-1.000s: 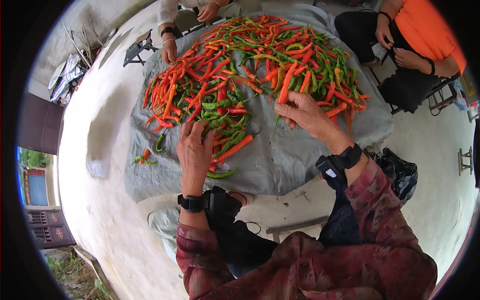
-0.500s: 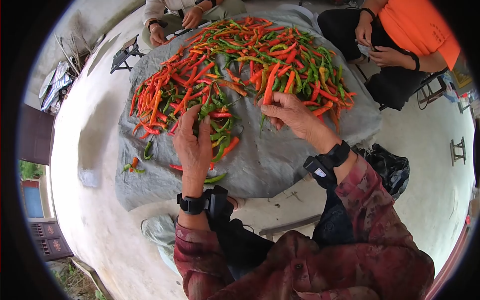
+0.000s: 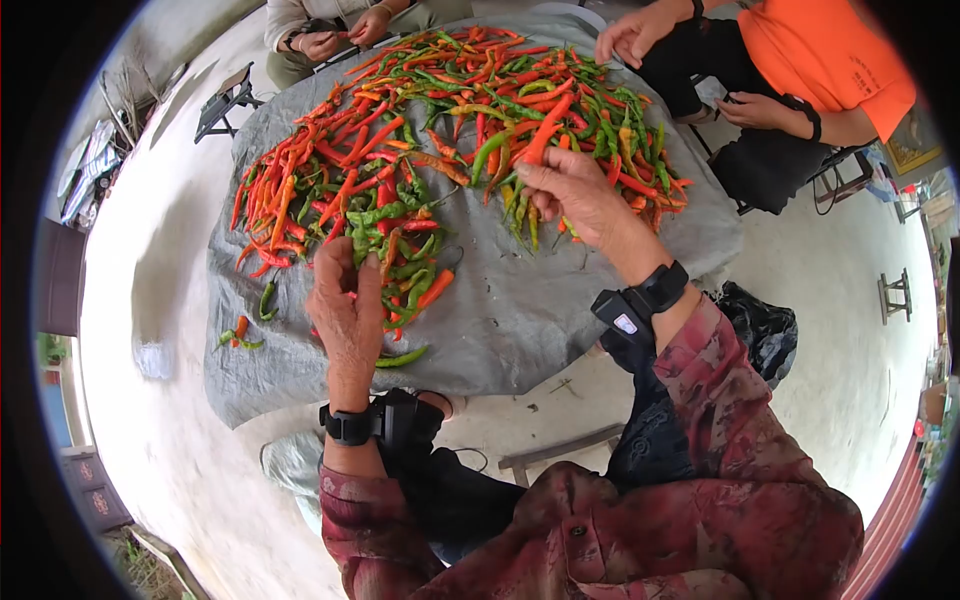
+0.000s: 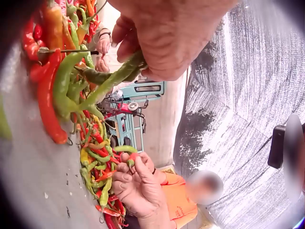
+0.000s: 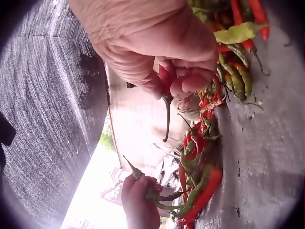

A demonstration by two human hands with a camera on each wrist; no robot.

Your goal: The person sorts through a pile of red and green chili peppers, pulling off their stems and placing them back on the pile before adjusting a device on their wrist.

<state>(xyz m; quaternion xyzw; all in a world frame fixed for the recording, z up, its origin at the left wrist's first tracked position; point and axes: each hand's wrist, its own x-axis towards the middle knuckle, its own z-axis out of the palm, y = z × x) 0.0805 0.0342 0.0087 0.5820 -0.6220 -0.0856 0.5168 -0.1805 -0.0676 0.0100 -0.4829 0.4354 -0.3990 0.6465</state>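
My right hand (image 3: pixel 575 195) pinches a red chili pepper (image 3: pixel 548 128) by its stem end, the green stem (image 5: pixel 167 114) sticking out past thumb and fingers in the right wrist view. Over the near left part of the heap, my left hand (image 3: pixel 345 305) holds green chili peppers (image 4: pixel 119 78) between thumb and fingers. In the right wrist view their stems poke out around that hand (image 5: pixel 138 202). Red and green chilies (image 3: pixel 400 225) lie close by its fingertips. A larger mixed heap of chilies (image 3: pixel 480 80) spreads behind both hands.
A grey cloth (image 3: pixel 490 330) covers the table. A few loose chilies (image 3: pixel 240 333) lie at its left, and a green one (image 3: pixel 402 358) near the front edge. Two people sit opposite, one in an orange shirt (image 3: pixel 825 65). A black bag (image 3: pixel 770 330) lies at the right.
My left hand reached into the chilies and drew back with green ones. The red chili in my right hand has tilted. The orange-shirted person's hand has moved to the heap's edge. The view has shifted right.
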